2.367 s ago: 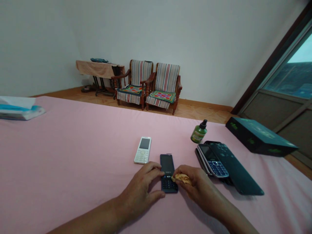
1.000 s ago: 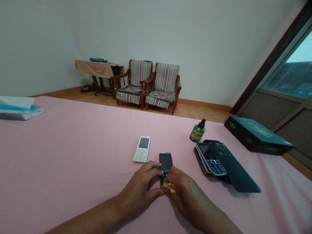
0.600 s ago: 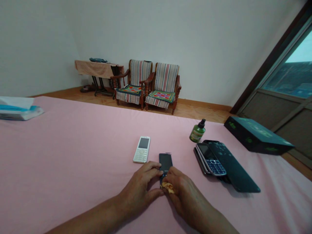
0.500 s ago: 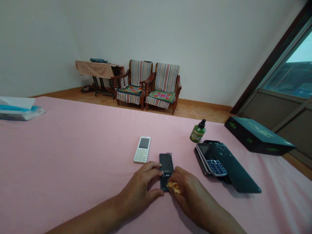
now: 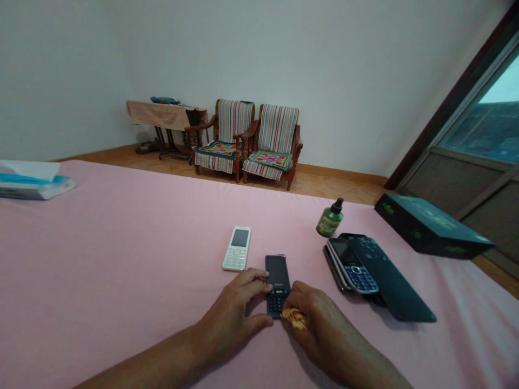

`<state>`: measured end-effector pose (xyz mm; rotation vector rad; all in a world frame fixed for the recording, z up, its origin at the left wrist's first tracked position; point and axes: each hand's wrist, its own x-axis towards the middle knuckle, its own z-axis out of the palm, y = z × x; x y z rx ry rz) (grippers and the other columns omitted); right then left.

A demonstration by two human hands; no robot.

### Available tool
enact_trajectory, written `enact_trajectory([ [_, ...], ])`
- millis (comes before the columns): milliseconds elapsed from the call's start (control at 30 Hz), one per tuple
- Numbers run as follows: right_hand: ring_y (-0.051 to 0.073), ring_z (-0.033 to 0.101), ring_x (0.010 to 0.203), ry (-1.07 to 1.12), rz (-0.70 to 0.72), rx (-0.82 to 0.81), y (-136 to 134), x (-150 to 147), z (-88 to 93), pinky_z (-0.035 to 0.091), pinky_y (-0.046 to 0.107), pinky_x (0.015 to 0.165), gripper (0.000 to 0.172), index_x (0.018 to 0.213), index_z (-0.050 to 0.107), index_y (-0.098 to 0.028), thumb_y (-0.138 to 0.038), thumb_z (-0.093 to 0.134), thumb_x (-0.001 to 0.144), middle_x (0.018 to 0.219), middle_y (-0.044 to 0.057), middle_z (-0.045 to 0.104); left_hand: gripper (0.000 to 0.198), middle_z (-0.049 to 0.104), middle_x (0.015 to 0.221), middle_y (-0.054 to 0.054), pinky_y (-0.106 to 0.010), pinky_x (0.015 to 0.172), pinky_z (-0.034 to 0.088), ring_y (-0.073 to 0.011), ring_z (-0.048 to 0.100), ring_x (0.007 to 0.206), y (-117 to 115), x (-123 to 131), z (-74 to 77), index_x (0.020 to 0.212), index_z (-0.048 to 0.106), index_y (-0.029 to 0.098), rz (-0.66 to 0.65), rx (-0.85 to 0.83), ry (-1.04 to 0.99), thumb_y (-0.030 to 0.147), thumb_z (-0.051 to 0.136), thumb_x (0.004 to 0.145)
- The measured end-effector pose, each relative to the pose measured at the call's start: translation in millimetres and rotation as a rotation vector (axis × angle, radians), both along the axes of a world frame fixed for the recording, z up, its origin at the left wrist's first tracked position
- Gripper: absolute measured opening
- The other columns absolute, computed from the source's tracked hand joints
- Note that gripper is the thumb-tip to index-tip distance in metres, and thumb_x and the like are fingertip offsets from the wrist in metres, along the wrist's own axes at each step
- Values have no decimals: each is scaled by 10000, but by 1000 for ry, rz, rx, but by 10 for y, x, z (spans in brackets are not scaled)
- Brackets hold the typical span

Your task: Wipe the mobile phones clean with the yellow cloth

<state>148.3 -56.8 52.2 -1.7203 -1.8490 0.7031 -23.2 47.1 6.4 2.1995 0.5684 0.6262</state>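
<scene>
A dark keypad mobile phone [image 5: 278, 275] lies face up on the pink cloth. My left hand [image 5: 233, 305] holds it by the left side, fingertips on its upper edge and thumb by the bottom corner. Closed around a crumpled yellowish cloth [image 5: 295, 318], my right hand [image 5: 318, 319] sits at the lower right edge of the keypad. Part of the cloth is hidden in the fist. Just beyond my left hand lies a white keypad phone [image 5: 237, 249], touched by neither hand.
On the right, another keypad phone [image 5: 352, 266] rests on a stack beside a long dark flat object [image 5: 399, 289]. Behind them stand a green spray bottle [image 5: 329, 220] and a black box [image 5: 430, 227]. A white-and-blue packet [image 5: 36, 183] lies far left on the pink cloth [image 5: 133, 237].
My right hand has shifted slightly right with the yellowish cloth, uncovering more of the keypad. The left hand and the dark phone have stayed in place.
</scene>
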Motion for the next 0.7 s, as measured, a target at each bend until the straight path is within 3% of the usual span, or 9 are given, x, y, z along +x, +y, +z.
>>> enact_trajectory([
  [133,186,598,851,18,15,43,32,-94,-57,449,281,741,195,813,615,-176,-7,523,784,925,65,637,491,579,1246,-99,-361,1008,446,-242,553,1161,-8,-2,12,1103,652,181,-19,14,-21,40,817,662],
  [467,179,561,796,-14,18,97,68,-172,-228,432,280,699,214,709,566,-177,-37,482,847,825,50,586,424,578,1247,-91,-378,1002,455,-254,555,1164,-8,-22,10,1123,650,214,-34,24,-6,141,795,731],
  [700,169,581,813,2,4,40,29,-11,-102,437,259,708,165,788,607,-181,-31,539,804,885,41,614,501,578,1262,-101,-412,995,462,-273,559,1162,24,-29,-5,1137,647,215,-46,18,-7,136,828,676],
])
